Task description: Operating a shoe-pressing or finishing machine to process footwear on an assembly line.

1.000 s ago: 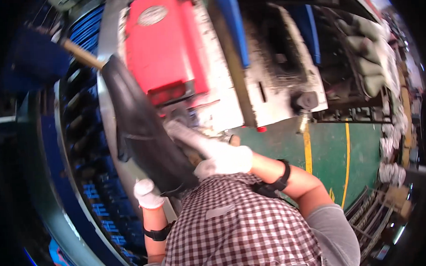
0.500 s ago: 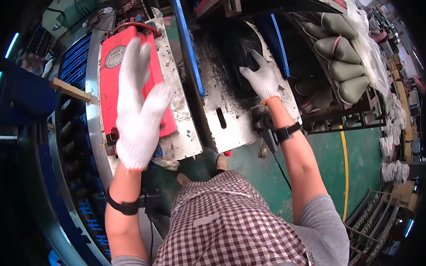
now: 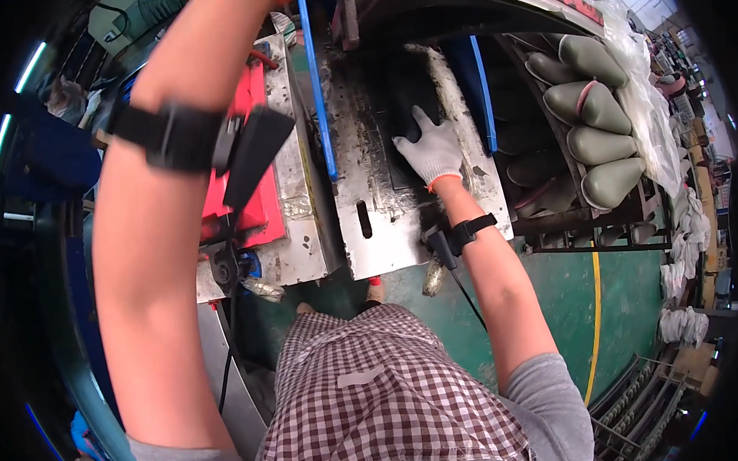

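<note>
My left arm [image 3: 154,254] reaches up past the top edge of the picture, a black strap around it. The left hand is out of view, with only a bit of orange glove cuff at the top. My right hand [image 3: 435,151], in a white knit glove, has its thumb and fingers spread. It lies over a blackened part of a worn metal plate [image 3: 394,246] between two blue bars [image 3: 319,94]. Whether a separate dark piece lies under the hand, I cannot make out.
On the left stands a red panel [image 3: 263,210] on a pale metal table [image 3: 300,241]. To the right, a dark rack [image 3: 573,150] holds several olive-green, boot-shaped pieces [image 3: 606,145]. A dark machine frame [image 3: 459,20] hangs over the plate's far end. A yellow line [image 3: 593,320] crosses the green floor.
My left hand has gone from above the red panel up and out of the picture. My right hand has slid a little toward me and to the left over the plate, fingers still spread.
</note>
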`<state>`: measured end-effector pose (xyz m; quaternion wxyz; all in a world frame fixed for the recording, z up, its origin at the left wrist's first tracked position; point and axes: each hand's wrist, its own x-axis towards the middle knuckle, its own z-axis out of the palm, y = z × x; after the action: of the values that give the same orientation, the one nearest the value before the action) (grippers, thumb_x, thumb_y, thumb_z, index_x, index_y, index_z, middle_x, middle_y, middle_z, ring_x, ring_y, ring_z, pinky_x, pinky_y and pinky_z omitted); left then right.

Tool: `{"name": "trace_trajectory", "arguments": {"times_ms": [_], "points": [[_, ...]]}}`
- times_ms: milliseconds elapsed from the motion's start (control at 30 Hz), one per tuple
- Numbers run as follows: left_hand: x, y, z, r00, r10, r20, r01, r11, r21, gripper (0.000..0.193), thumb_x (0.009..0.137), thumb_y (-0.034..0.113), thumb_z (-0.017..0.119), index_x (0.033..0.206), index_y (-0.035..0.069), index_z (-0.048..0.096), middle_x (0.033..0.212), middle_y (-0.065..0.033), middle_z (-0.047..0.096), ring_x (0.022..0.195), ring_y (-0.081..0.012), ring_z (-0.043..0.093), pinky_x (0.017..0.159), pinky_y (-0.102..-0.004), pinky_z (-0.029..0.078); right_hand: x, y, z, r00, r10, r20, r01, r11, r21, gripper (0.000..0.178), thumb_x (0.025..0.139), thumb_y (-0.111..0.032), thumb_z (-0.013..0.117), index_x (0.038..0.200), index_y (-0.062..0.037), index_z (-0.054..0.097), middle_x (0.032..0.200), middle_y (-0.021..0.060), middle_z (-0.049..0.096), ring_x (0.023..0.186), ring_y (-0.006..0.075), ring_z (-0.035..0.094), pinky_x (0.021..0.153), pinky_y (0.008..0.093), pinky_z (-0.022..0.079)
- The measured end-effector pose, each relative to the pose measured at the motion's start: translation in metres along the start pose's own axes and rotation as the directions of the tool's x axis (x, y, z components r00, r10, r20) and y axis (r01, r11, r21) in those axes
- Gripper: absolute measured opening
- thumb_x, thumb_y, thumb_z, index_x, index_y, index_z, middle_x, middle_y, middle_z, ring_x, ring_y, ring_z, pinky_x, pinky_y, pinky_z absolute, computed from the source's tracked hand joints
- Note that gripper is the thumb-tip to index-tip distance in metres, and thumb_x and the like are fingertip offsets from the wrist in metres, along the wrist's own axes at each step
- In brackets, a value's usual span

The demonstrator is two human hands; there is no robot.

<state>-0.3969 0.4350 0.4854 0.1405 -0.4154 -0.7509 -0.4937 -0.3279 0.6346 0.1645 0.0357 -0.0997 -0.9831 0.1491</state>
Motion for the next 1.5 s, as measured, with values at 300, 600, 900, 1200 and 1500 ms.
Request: {"name": "trace_trajectory", "arguments": {"times_ms": [300,600,900,1200,1500], "points": [[0.034,-0.014,0.018,0.988,-0.054,0.143,0.033,0.989,0.142,0.043,0.090,0.032,0.072,0.116,-0.002,0.070,0.094,-0.0110,0.071,0.087,-0.0167,0.068,0.074,-0.0334,0.054,0.001,0.050,-0.003,0.996,-0.041,-0.077,0.075,0.856,0.512,0.079,0.098,-0.051,0.064,0.157,-0.0018,0.046,0.158,0.0308,0.044,0.148,0.0440,0.043,0.123,0.0437,0.035],[-0.093,-0.021,0.113,0.965,0.246,-0.090,-0.193,0.901,0.389,0.036,0.083,0.023,0.068,0.114,0.006,0.068,0.114,-0.0172,0.070,0.112,-0.0384,0.063,0.102,-0.0502,0.046,-0.224,0.157,0.033,0.858,0.513,0.032,-0.317,0.479,0.819,0.025,0.108,-0.026,0.058,0.114,-0.0038,0.067,0.096,0.0031,0.066,0.081,0.0116,0.059,0.072,0.0282,0.050],[-0.222,-0.070,0.206,0.940,0.342,-0.015,-0.307,0.862,0.404,0.041,0.061,0.007,0.069,0.101,0.011,0.060,0.089,-0.0095,0.055,0.094,-0.0345,0.059,0.075,-0.0486,0.046,-0.275,0.077,0.005,0.708,-0.010,0.706,-0.654,-0.385,0.651,0.044,0.107,-0.041,0.058,0.140,-0.0124,0.055,0.083,0.0070,0.063,0.053,0.0144,0.053,0.047,0.0271,0.042],[-0.277,-0.119,0.246,0.919,0.394,-0.019,-0.343,0.822,0.454,0.062,0.061,0.010,0.072,0.121,0.015,0.058,0.116,-0.0091,0.057,0.118,-0.0350,0.056,0.092,-0.0578,0.048,-0.257,0.152,-0.010,0.628,0.028,0.777,-0.610,-0.603,0.514,0.027,0.105,-0.040,0.064,0.118,-0.0166,0.067,0.059,-0.0083,0.041,0.042,0.0071,0.036,0.040,0.0252,0.031],[-0.278,-0.090,0.230,0.981,0.172,0.092,-0.195,0.885,0.422,0.059,0.068,0.009,0.071,0.125,0.014,0.059,0.122,-0.0093,0.060,0.128,-0.0367,0.054,0.106,-0.0618,0.044,-0.237,0.165,-0.022,0.797,0.529,0.290,-0.409,0.121,0.905,0.041,0.105,-0.015,0.062,0.145,-0.0081,0.056,0.099,0.0071,0.070,0.080,0.0171,0.068,0.071,0.0365,0.058]]}}
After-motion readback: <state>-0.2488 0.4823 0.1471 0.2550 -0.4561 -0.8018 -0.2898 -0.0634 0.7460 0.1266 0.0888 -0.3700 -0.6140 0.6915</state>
